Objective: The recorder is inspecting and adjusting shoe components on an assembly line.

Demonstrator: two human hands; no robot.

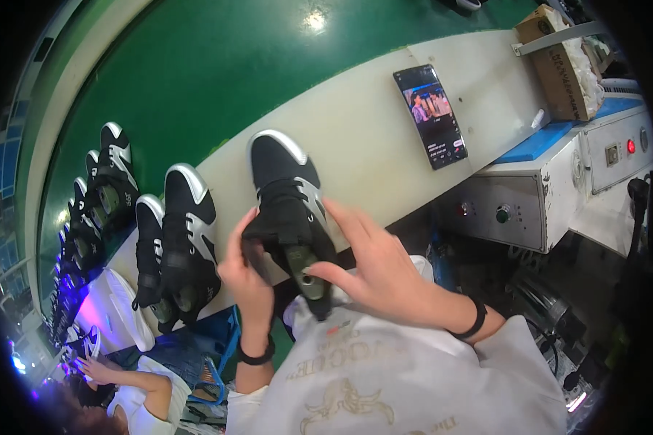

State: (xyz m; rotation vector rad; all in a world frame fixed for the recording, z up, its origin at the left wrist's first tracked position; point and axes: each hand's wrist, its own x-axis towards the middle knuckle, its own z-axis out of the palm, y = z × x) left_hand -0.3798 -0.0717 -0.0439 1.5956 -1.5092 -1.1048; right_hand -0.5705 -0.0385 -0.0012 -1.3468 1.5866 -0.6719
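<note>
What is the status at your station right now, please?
Left hand and right hand both grip the black-and-silver shoe on the white ledge. Pair of shoes alongside, apart.

- A long off-white bench point(355, 138) runs slantwise from the lower left of the frame up to the upper right, with a green belt point(218, 65) along its far edge.
- A black and silver sneaker point(286, 192) rests on it at centre.
- Two more black and silver sneakers point(181, 243) sit side by side at centre left.
- A further row of sneakers point(98, 203) trails off to the far left.
- A smartphone point(430, 116) with a lit screen lies flat at upper right.
- A cardboard box point(559, 61) stands at the top right corner.
</note>
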